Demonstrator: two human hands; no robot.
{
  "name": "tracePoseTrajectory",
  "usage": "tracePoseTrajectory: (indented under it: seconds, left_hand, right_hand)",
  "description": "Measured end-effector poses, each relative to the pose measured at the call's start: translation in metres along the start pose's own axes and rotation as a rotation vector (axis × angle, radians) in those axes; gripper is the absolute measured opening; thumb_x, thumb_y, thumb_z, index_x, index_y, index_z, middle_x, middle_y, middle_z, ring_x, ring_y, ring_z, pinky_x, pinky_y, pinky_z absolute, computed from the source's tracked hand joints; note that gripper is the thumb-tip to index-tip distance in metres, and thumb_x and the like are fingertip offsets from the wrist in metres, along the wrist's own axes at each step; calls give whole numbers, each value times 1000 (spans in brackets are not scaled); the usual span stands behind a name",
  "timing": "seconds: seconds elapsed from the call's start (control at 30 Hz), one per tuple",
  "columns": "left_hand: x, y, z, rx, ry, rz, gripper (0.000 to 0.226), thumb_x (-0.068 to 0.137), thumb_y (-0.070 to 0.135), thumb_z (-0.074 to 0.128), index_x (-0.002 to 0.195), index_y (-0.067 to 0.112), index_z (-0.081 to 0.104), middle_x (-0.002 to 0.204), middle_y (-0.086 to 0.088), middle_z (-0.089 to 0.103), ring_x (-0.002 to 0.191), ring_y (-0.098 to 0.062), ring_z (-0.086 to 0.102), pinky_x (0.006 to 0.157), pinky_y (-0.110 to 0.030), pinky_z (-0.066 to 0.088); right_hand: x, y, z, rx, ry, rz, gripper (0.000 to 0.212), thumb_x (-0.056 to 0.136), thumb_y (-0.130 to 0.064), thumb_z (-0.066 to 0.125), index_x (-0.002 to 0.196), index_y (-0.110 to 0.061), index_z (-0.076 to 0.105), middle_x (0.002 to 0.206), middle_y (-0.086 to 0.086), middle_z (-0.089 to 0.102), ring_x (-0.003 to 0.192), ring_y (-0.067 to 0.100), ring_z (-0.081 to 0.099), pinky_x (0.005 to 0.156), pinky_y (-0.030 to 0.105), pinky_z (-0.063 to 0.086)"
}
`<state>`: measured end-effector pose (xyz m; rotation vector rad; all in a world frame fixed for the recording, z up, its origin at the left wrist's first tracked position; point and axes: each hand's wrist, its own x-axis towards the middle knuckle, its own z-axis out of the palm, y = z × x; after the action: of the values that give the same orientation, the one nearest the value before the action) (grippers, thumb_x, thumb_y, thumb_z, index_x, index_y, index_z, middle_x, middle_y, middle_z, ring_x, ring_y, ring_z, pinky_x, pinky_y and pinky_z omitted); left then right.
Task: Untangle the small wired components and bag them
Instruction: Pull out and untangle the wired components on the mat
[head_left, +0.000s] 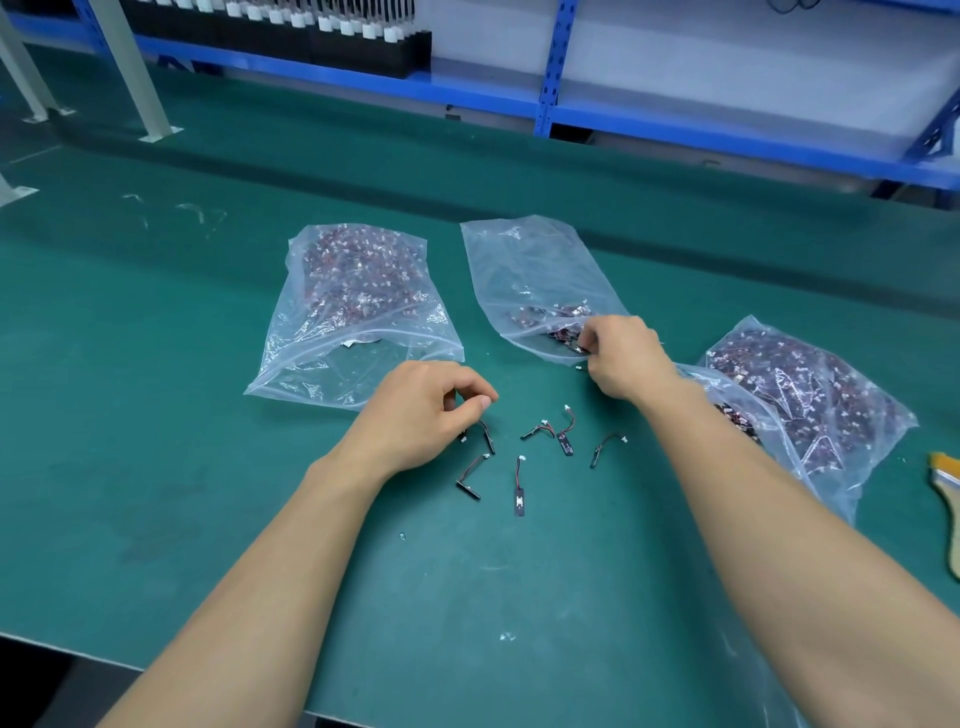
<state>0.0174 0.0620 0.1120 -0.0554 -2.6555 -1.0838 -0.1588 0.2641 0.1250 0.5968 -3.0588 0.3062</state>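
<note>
Factory-type workstation: green bench, blue racking behind

Big teal-green bench (156, 441) fills most of the frame, a bit scuffed, with soft even light and a faint sheen near the bottom. A blue metal shelving rack (546, 62) runs across the top, with a pale grey-white surface (727, 67) behind it at upper right. Upper left of that shelf holds black trays (363, 47) packed with little white-tipped parts. Far upper left, pale metal posts (132, 73) stand on flat foot plates (160, 134). Dark floor (31, 691) shows at the lower left corner.
</note>
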Motion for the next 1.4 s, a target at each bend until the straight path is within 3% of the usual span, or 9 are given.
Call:
tracePoseTrajectory:
  seconds: [0.17,0.33,0.43,0.53,0.67,0.93,1.07,1.3,1.4]
  left_hand:
    - [0,1,0,-4,3,-4,10,92,22,69,94,26,78,76,22,64,67,-8,53,68,-26,46]
    - [0,1,0,0,-9,-5,10,92,22,68,95,26,77,77,23,64,68,-9,54,67,-25,46]
    - [0,0,0,-3,-12,-7,10,93,23,68,94,27,77,77,23,65,68,-8,54,66,-24,46]
    - [0,-1,0,-7,-12,-5,10,93,23,68,94,27,77,78,23,65,68,-8,55,66,-24,46]
    - [1,-1,0,-3,-11,1,10,92,24,68,94,28,77,76,24,64,68,-9,55,66,-23,45]
    - [1,-2,1,-2,2,9,10,92,21,69,93,26,78,70,28,62,65,-7,53,63,-19,42]
    - [1,-3,0,7,0,13,10,92,21,69,93,27,77,71,34,61,66,-5,54,62,-13,39]
    - [1,-4,2,-2,-8,4,10,92,22,69,94,28,77,71,30,62,67,-6,54,63,-15,40]
    - [1,-5,2,-4,-9,-1,10,92,23,69,94,28,78,71,29,62,66,-6,54,62,-15,40]
  right_hand:
    - [-1,-1,0,67,-52,8,51,85,4,47,128,-17,64,112,9,68,111,34,56,90,37,47]
    - [-1,0,-2,56,-64,-49,63,85,5,46,143,-20,44,115,11,64,110,36,55,89,39,47]
    - [2,-2,-4,-30,-109,-106,54,85,5,45,135,-17,51,117,12,61,113,37,54,79,37,42]
    - [4,-4,-5,-111,-157,-124,59,87,2,46,139,-22,55,130,12,57,118,37,53,87,38,44]
    - [5,-1,-2,-104,-125,-111,54,90,2,48,138,-22,59,133,11,58,119,33,53,88,35,43]
    - [3,4,1,-36,-62,-94,21,97,-15,61,116,-16,67,124,9,65,115,30,56,84,33,41]
    - [2,0,0,-9,-35,-81,19,99,-25,55,109,-16,69,118,7,66,110,29,57,77,30,34]
    - [0,-4,3,32,-5,7,5,95,-22,66,99,-20,68,113,5,67,106,30,59,77,32,38]
    - [1,-9,2,36,-49,21,4,95,-17,63,97,-13,65,111,7,66,103,31,60,79,33,44]
